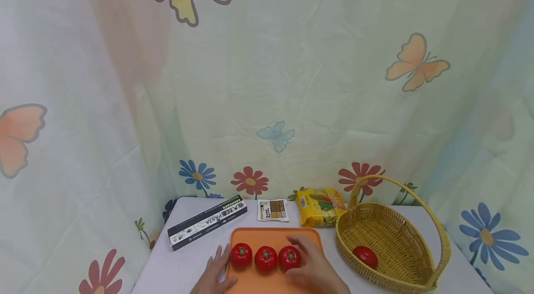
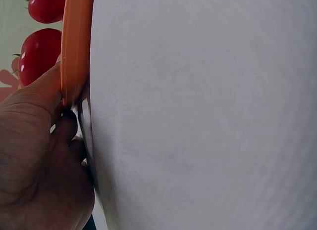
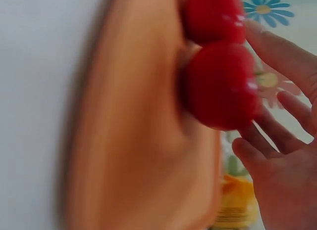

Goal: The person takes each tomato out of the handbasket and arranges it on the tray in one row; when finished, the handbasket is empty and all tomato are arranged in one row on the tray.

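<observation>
Three red tomatoes lie in a row on the orange tray (image 1: 250, 284): a left one (image 1: 240, 255), a middle one (image 1: 265, 259) and a right one (image 1: 289, 258). At the tray's left edge, my left hand (image 1: 214, 273) holds the rim, its thumb over the tray and its fingers along the outside. The left wrist view shows the thumb (image 2: 47, 86) against the rim. My right hand (image 1: 310, 266) is spread loosely around the right side of the right tomato. In the right wrist view its fingers (image 3: 277, 131) are relaxed and partly hidden behind that tomato (image 3: 220, 86).
On the right stands a wicker basket (image 1: 390, 233) with a tall handle and one red fruit (image 1: 365, 257) inside. Behind the tray are a yellow packet (image 1: 320, 208) and a small white-and-brown sachet (image 1: 273, 210). A long pasta box (image 1: 207, 223) lies at the back left.
</observation>
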`<state>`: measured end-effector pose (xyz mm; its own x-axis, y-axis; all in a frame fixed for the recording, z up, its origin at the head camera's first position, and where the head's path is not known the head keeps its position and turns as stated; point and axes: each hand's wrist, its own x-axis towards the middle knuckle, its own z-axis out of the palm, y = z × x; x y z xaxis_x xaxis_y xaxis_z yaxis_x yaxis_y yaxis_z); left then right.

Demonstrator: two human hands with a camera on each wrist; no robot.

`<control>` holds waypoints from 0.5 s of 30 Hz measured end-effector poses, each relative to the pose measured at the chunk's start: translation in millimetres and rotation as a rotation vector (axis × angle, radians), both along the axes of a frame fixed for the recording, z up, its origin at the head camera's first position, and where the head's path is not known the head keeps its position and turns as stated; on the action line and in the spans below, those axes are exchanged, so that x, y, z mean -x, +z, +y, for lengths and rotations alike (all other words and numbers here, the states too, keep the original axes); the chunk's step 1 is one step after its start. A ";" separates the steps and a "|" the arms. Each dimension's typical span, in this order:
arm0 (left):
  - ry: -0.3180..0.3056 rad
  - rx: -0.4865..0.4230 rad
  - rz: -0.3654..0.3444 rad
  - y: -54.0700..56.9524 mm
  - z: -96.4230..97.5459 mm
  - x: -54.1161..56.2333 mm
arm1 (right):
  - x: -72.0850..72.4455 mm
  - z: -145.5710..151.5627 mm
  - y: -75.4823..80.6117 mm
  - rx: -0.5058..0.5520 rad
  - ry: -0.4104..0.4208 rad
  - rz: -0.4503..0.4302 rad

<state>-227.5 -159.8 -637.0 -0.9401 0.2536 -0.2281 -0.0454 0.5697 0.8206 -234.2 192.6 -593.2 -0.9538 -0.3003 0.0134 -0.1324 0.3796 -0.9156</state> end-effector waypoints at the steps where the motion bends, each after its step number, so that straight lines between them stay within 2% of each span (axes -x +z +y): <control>1: 0.001 -0.001 -0.004 0.5 0.2 0.0 | -0.5 2.0 4.6 -0.004 0.003 0.011; 7: 0.005 0.007 -0.017 2.9 1.0 -0.4 | -3.9 18.0 43.3 -0.013 0.076 0.141; 12: 0.009 0.003 -0.006 2.5 0.7 -1.5 | -7.3 35.4 75.6 -0.014 0.160 0.168; 15: 0.018 0.006 -0.011 1.2 0.2 -1.1 | -8.4 46.3 91.6 -0.018 0.205 0.144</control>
<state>-226.4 -159.6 -635.8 -0.9421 0.2349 -0.2395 -0.0647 0.5734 0.8167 -225.7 238.9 -501.6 -0.8614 -0.4888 0.1378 -0.3371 0.3473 -0.8751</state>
